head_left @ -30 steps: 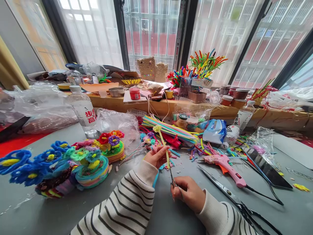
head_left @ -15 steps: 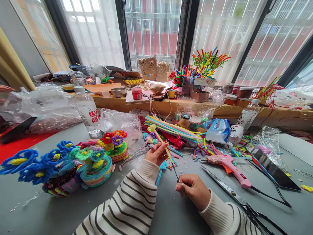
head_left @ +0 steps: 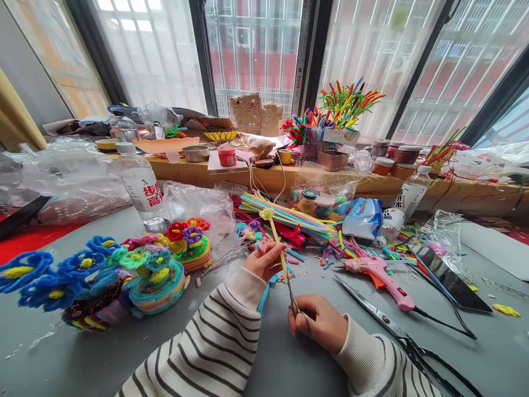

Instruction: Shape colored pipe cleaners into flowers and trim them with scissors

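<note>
Between the thumb and fingers of my left hand (head_left: 263, 261) is a pale yellow pipe cleaner (head_left: 284, 266) with a small looped flower head at its top end. It slants up and away, and its lower end meets the blades of a small pair of scissors (head_left: 291, 296). My right hand (head_left: 320, 323) is closed around the scissors' handles, one finger loop showing. Left of my hands stand blue pipe cleaner flowers (head_left: 85, 266) and a coiled pastel base (head_left: 159, 289) with teal and green flowers. Beyond it sits a green-topped base (head_left: 192, 253) with red and purple flowers.
Large scissors (head_left: 385, 320) and a pink glue gun (head_left: 384, 278) with a cord lie to the right, near a dark phone-like slab (head_left: 454, 281). Pipe cleaner bundles (head_left: 285, 212) lie ahead. Water bottles (head_left: 142, 190) stand on both sides.
My right hand has turned slightly and shifted left, and more of the small scissors' handle shows. My left hand still holds the yellow pipe cleaner. The whole view has shifted a little.
</note>
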A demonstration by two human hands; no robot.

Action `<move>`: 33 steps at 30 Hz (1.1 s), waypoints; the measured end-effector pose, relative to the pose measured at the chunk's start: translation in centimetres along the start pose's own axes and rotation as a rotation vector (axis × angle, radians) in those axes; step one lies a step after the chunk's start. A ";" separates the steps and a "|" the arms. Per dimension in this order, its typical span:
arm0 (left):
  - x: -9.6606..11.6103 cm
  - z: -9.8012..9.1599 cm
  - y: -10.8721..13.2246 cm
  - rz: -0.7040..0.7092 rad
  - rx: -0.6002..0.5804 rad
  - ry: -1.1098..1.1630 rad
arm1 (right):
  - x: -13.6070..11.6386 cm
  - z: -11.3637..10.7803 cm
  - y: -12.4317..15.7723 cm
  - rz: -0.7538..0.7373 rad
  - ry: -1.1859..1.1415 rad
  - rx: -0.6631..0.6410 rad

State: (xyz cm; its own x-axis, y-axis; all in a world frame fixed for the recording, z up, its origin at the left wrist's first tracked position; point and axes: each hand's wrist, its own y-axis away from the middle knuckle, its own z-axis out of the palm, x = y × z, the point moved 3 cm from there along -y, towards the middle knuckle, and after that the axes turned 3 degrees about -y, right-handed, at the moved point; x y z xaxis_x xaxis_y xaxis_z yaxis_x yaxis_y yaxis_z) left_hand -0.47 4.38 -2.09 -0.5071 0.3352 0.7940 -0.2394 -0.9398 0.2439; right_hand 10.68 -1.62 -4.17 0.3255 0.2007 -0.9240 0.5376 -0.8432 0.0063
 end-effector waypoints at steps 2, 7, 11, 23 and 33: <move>0.0 0.1 0.1 -0.004 -0.014 -0.008 | 0.0 0.0 0.0 -0.005 0.010 -0.001; -0.2 0.2 0.1 -0.005 -0.041 -0.031 | 0.1 0.2 -0.1 -0.027 -0.007 0.002; -0.3 0.1 0.1 0.019 -0.031 -0.043 | 0.0 0.1 -0.1 -0.034 -0.034 0.029; -0.1 -0.3 -0.4 0.026 0.015 0.001 | 0.6 -0.1 -0.2 0.027 -0.134 0.135; 0.0 -0.3 -0.4 0.044 0.064 0.006 | 0.4 -0.2 -0.1 0.006 -0.128 0.131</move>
State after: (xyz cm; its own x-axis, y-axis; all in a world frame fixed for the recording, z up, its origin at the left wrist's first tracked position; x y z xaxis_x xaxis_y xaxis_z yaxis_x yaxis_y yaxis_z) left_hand -0.65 4.82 -2.36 -0.5210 0.2938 0.8014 -0.1634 -0.9558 0.2443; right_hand 10.92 -1.34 -4.49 0.2221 0.1376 -0.9653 0.4271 -0.9037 -0.0306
